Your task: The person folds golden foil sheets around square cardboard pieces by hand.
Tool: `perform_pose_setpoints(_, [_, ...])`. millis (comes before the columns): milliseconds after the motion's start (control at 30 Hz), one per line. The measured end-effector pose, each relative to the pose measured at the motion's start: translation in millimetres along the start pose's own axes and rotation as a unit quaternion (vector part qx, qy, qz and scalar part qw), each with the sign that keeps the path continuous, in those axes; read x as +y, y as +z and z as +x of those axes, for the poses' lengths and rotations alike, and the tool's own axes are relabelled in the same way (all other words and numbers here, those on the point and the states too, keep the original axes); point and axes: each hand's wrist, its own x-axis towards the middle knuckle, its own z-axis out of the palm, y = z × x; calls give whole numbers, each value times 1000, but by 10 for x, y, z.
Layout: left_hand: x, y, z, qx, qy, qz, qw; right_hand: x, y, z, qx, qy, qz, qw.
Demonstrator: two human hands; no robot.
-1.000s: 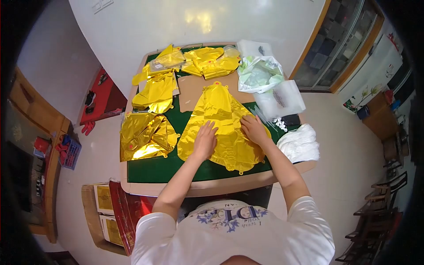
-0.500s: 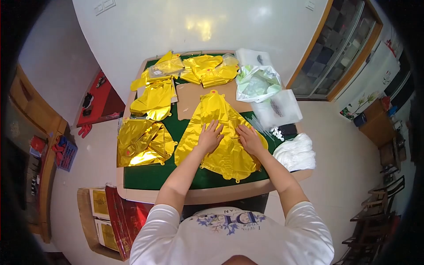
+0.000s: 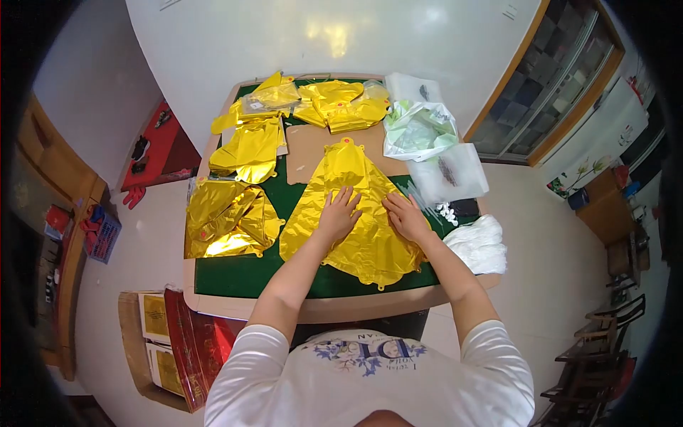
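A flat gold foil balloon (image 3: 356, 249) lies in front of me, its narrow end with a small red mark pointing away. My left hand (image 3: 339, 213) rests flat on its middle, fingers spread and pointing forward. On the balloon's right part lies my right hand (image 3: 405, 215), its fingers stretched out and angled inward. Both palms face down on the foil, and neither hand grips anything. Under the balloon's far end is a sheet of brown cardboard (image 3: 302, 153). Another folded gold foil balloon (image 3: 231, 220) lies to the left of my left hand.
More gold foil (image 3: 338, 103) lies along the table's far and left sides. To the right are a white plastic bag (image 3: 420, 135), clear packets (image 3: 452, 174), small white pieces (image 3: 447, 212) and a white string bundle (image 3: 478, 245). An open carton (image 3: 131, 334) stands on the floor at left.
Both hands stay spread on the balloon, with the right hand shifted very slightly. The whole view has tilted a little; nothing was taken hold of or let go.
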Motion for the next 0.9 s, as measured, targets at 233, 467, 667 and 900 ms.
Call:
perform_pose_setpoints(233, [34, 85, 56, -11, -19, 19, 1000, 45, 30, -27, 13, -8, 24, 1000])
perform_pose_setpoints(467, [120, 121, 61, -14, -39, 29, 999, 41, 12, -39, 4, -14, 42, 999])
perform_pose_setpoints(667, [132, 133, 30, 7, -34, 31, 999, 43, 44, -40, 24, -16, 32, 999])
perform_pose_setpoints(900, [149, 100, 45, -10, -45, 26, 999, 27, -20, -14, -5, -10, 39, 999])
